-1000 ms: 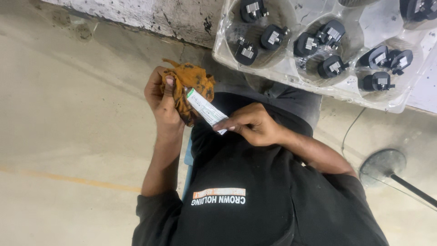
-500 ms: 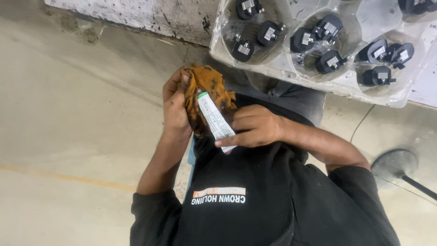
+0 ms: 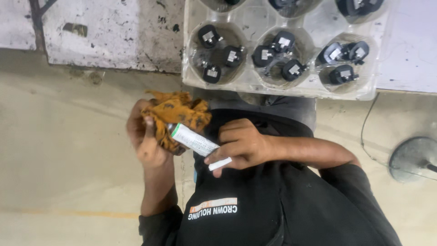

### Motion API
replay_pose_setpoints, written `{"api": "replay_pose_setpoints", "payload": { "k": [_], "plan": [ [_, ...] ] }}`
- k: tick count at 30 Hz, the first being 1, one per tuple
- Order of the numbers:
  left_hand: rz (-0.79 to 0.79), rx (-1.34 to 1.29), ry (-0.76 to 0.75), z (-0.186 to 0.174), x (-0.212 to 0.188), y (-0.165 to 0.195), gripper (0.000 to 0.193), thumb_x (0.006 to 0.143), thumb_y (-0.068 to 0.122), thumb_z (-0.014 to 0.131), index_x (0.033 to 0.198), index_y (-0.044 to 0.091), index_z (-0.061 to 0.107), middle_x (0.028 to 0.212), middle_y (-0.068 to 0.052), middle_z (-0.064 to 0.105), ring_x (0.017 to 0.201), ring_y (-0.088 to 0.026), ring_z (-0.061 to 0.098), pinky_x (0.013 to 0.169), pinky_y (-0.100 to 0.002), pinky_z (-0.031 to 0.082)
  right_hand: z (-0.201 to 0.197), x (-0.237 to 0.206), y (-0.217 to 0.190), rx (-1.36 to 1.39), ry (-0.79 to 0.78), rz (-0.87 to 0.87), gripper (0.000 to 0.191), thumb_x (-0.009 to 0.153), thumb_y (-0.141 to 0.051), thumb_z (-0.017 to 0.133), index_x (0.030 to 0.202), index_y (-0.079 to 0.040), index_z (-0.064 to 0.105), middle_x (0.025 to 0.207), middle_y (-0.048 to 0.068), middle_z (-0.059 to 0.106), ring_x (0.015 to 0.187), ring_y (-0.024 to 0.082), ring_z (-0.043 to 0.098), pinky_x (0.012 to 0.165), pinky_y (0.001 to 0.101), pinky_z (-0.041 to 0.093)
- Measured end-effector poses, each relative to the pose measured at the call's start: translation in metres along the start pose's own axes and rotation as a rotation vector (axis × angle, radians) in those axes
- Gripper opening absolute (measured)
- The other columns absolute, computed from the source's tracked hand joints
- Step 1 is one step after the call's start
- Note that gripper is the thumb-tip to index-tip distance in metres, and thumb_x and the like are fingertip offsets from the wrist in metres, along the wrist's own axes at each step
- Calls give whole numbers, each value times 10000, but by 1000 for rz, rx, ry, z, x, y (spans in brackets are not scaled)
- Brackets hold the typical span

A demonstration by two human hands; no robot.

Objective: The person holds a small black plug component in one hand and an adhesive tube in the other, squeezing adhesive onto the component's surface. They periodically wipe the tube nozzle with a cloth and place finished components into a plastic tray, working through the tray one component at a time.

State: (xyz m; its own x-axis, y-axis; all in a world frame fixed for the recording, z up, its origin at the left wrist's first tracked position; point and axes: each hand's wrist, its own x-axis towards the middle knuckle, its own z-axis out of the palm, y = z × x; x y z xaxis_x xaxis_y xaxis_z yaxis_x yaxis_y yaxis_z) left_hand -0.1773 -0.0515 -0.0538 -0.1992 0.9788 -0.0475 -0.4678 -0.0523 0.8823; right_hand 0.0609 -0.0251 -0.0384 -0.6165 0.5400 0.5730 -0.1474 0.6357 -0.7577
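The left hand (image 3: 148, 141) clutches a bunched orange cloth (image 3: 177, 116), hiding its contents. The right hand (image 3: 241, 143) pinches a white tube (image 3: 196, 142), its nozzle buried in cloth.

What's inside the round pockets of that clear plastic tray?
The clear tray holds small black parts with grey patches, about three per fully visible pocket. The upper pockets are cut off by the picture's edge.

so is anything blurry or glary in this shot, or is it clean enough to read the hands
Head view: light is soft and even, with no hard shadows. The left hand, orange rag and white tube in the right hand look slightly soft. The clear plastic tray shows mild sheen.
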Motion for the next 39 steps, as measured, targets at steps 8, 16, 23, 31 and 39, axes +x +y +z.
{"api": "replay_pose_setpoints", "payload": {
  "k": [8,16,23,31,39],
  "plan": [
    [179,195,-18,39,-2,39,412,1119,361,670,1086,-28,540,1009,-90,567,868,-117,514,816,-235,428,-2,-1,-22,201,182,181,474,872,-287,834,1265,-92,652,1174,126,691,1119,249,705,950,359,602],
    [481,596,-41,47,-1,39,571,1023,525,706,976,-26,566,903,-112,596,808,-160,561,749,-240,415,7,-15,-13,939,443,647,540,955,39,767,1448,15,549,1163,133,728,1082,199,726,966,343,637],
    [569,631,-8,44,-1,22,546,1031,498,718,965,-23,568,902,-94,598,801,-155,573,736,-237,439,19,-6,-12,662,562,664,363,959,-35,766,1296,45,657,1148,150,723,987,222,716,861,347,636],
    [459,427,45,41,0,6,491,999,406,773,1002,-32,552,924,-76,601,774,-116,580,696,-212,464,11,-9,0,376,618,508,389,889,-119,839,1227,-5,684,1082,140,721,914,212,704,819,309,595],
    [445,449,11,37,6,-3,381,1065,317,715,1029,-33,569,912,-74,615,784,-123,568,736,-218,466,2,-19,5,-524,484,12,316,830,29,772,1132,-50,723,1091,145,710,995,262,748,878,357,629]
  ]
}}
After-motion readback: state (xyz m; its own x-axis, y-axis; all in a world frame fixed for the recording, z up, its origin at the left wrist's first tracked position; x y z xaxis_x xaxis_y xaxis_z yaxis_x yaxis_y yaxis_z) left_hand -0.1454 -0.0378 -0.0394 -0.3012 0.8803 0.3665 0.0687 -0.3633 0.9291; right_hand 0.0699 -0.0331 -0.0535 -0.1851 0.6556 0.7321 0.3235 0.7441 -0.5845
